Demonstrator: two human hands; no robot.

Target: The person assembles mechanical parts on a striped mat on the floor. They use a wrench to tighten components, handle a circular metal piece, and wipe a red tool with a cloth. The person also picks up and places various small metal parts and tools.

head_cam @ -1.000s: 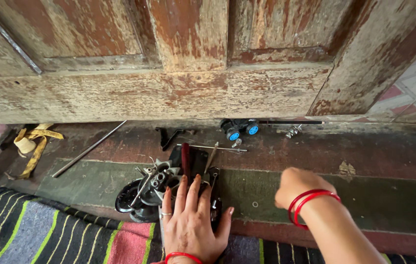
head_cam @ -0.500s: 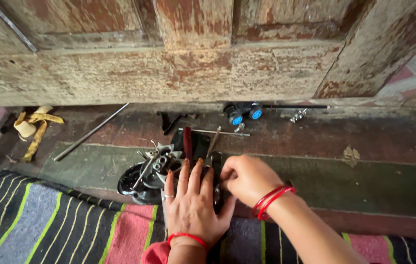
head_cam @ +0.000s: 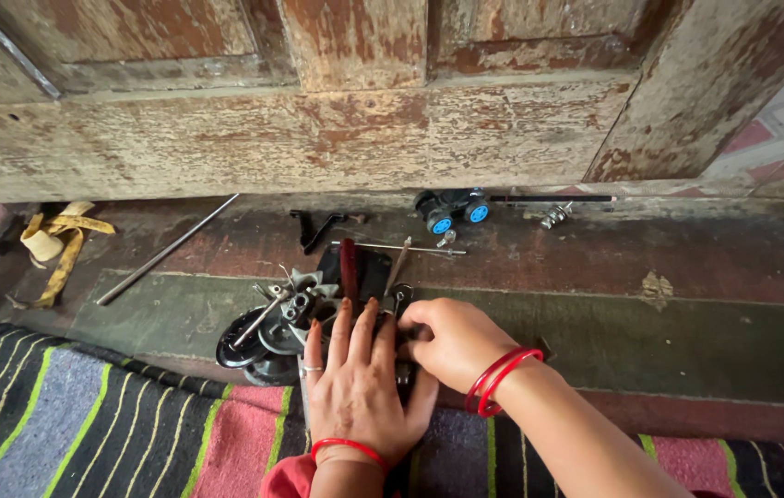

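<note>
At the near edge of the stone doorstep (head_cam: pixel 687 350), a dark mechanical assembly (head_cam: pixel 309 309) of black discs, metal rods and a red part lies partly on the striped rug (head_cam: pixel 88 424). The left hand (head_cam: pixel 355 387) lies flat on it, fingers (head_cam: pixel 341 332) spread and pressing, not gripping. The right hand (head_cam: pixel 452 341) has come in from the right since a second ago and now touches the left; its fingers curl over the assembly's right side, though what they pinch, if anything, is hidden. Beyond, a small black part with blue wheels (head_cam: pixel 452 210) sits near the old wooden door (head_cam: pixel 364 120), a black bracket (head_cam: pixel 314 228) and a long metal rod (head_cam: pixel 166 251) further left, yellow tape (head_cam: pixel 60 244) at the far left.
</note>
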